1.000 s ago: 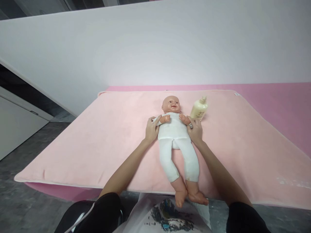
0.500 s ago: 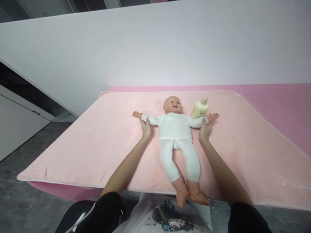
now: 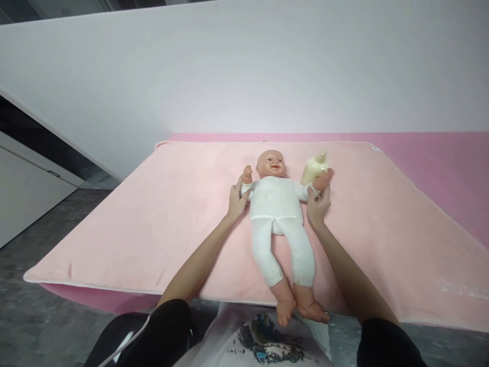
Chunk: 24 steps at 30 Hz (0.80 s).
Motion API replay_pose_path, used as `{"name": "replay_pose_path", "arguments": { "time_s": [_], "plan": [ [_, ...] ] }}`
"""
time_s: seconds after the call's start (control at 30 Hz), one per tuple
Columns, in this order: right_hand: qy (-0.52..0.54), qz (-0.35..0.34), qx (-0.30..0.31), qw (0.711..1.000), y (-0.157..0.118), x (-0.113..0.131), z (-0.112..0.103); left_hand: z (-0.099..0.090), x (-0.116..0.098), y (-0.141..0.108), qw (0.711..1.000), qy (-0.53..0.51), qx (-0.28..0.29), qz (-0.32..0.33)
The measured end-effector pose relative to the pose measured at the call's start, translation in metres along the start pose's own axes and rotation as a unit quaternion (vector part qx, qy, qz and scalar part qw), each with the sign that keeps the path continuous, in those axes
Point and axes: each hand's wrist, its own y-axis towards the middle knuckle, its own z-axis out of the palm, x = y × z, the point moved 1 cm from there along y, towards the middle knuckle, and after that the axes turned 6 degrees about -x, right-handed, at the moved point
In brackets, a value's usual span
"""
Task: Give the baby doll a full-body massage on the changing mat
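Note:
A baby doll in a white suit lies on its back, head away from me, its bare feet over the near edge of the pink blanket. My left hand grips the doll's arm at the left of the view, near the wrist, and that arm is bent upward. Around the other forearm my right hand is closed, with that arm raised off the blanket. Just behind this raised arm is a pale yellow pump bottle, partly hidden by the doll's hand.
The blanket covers a pink table surface that shows at the back and right. A white wall panel stands behind it. Grey floor and a white cabinet lie to the left.
The doll's arms were stretched out sideways and are now bent upward and inward. Both my hands have moved inward with them, still holding on. The doll's body and the bottle have stayed put.

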Motion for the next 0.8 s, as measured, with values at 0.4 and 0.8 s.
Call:
{"name": "replay_pose_path", "arguments": {
  "time_s": [0.4,0.8],
  "plan": [
    [-0.293,-0.282,0.214,0.888,-0.007,0.018,0.004,0.005,-0.009,-0.011,0.966,0.186,0.077,0.164],
    [-0.132,0.013,0.09,0.987,0.002,-0.005,-0.002,0.003,0.007,0.001,0.999,-0.035,0.003,0.017]
  ]
}}
